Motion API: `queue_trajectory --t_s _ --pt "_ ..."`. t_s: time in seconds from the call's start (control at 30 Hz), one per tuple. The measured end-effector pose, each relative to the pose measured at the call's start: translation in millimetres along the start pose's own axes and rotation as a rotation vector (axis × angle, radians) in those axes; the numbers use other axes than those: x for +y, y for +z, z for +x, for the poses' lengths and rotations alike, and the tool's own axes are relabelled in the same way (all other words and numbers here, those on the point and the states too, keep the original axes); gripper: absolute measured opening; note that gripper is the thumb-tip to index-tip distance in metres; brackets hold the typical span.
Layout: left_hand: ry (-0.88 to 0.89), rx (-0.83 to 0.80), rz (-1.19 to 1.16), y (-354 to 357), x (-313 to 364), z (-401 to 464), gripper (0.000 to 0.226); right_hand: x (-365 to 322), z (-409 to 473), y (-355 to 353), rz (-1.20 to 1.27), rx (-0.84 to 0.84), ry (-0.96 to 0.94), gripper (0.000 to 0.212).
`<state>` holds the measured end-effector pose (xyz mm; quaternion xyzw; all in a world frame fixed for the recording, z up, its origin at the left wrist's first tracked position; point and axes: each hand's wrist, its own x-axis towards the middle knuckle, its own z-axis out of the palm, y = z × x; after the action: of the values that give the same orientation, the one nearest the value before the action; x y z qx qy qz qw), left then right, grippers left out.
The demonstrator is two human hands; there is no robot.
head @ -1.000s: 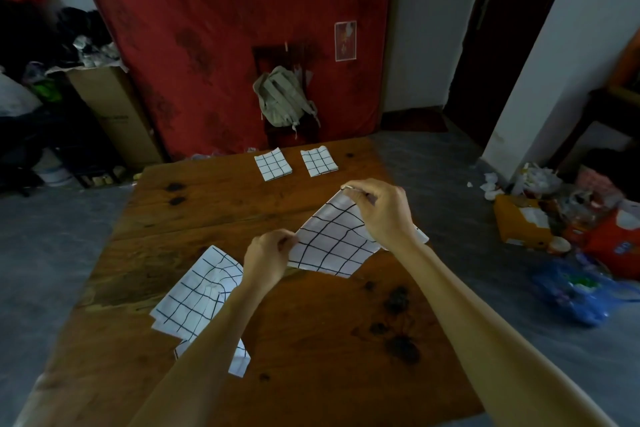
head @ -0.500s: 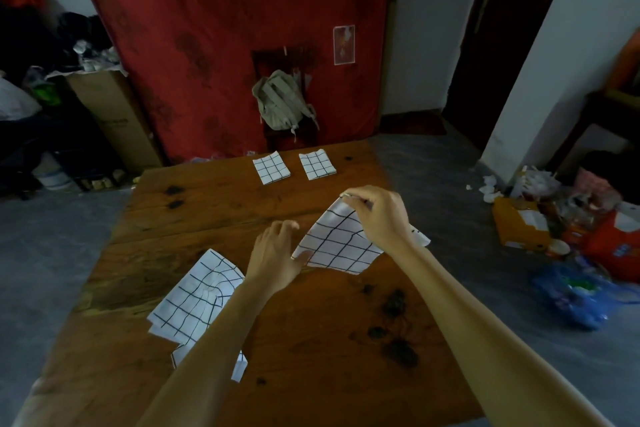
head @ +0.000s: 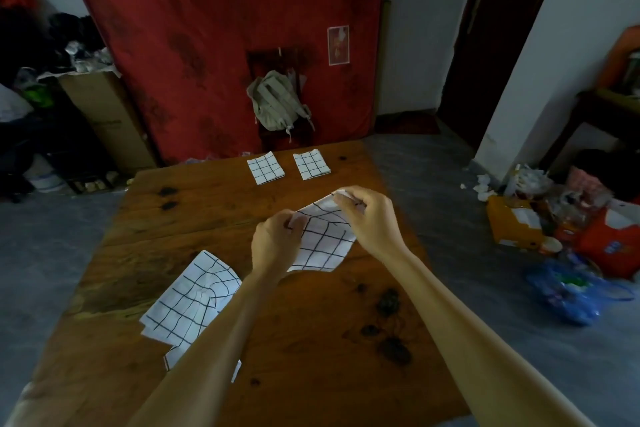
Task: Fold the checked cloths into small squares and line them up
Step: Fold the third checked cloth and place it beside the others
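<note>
A white cloth with a black check (head: 325,239) hangs partly folded over the middle of the wooden table (head: 214,215). My right hand (head: 370,218) pinches its upper far corner. My left hand (head: 275,243) grips its left edge. Two small folded squares, one (head: 265,168) and another (head: 311,166), lie side by side near the table's far edge. A loose pile of unfolded checked cloths (head: 194,302) lies at the near left, partly hidden under my left forearm.
A chair with a pale backpack (head: 277,104) stands past the table's far edge against a red hanging. Cardboard boxes and clutter sit at the far left. Bags and litter (head: 568,236) cover the floor to the right. Dark stains mark the tabletop.
My left hand let go of the cloth's near corner, opened briefly, then took hold of its left edge higher up. The cloth now hangs narrower between both hands.
</note>
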<state>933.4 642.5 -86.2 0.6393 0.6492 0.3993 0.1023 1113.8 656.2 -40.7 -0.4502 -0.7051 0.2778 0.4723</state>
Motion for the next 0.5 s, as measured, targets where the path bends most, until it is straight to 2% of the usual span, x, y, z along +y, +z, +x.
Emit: queue_trajectory --t_s 0.07,0.13,0.23,0.3,0.4,0.5 --pt "-0.055 0.006 -0.056 0 5 3 0.035 -3 -3 0 0.029 -0.096 0.022 0.012" --pt "-0.112 0.012 -0.100 -1 10 5 0.033 -7 -6 -1 0.074 -0.255 0.104 0.015" --pt "-0.164 0.022 -0.149 -3 14 6 0.031 -9 -10 1 0.078 -0.432 0.195 0.052" --pt "-0.134 0.001 -0.174 -4 13 6 0.025 -7 -12 3 0.039 -0.403 0.231 0.058" --pt "0.034 -0.035 -0.200 -5 12 5 0.020 3 -10 4 -0.065 -0.208 0.163 0.030" --pt "0.110 -0.106 -0.229 -6 13 4 0.018 9 -7 4 -0.196 -0.144 0.041 0.026"
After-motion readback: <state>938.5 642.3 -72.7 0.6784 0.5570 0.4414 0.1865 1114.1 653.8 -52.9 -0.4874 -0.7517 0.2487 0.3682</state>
